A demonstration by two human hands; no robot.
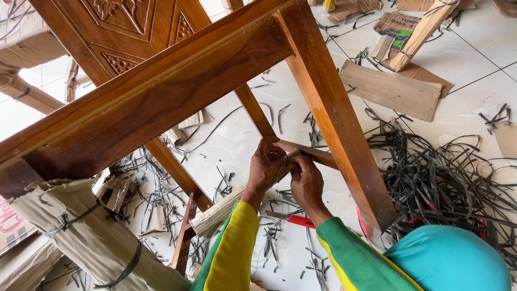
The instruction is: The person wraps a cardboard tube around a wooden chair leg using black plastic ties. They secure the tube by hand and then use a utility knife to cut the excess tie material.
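A brown wooden chair frame (pixel 161 91) fills the view, with a thick leg (pixel 334 118) running down to the floor. Both my hands meet at a thin lower rail (pixel 318 155) of the frame. My left hand (pixel 265 166) pinches the end of a corrugated cardboard strip (pixel 218 213) that lies along the rail. My right hand (pixel 307 182) presses the same strip end against the wood from the other side. My sleeves are yellow and green.
A tangle of black plastic straps (pixel 441 178) lies right of the leg on the white tiled floor. Cardboard pieces (pixel 390 89) lie farther back. A leg wrapped in cardboard and tied with strap (pixel 86 226) is at lower left. A teal rounded object (pixel 449 258) sits at bottom right.
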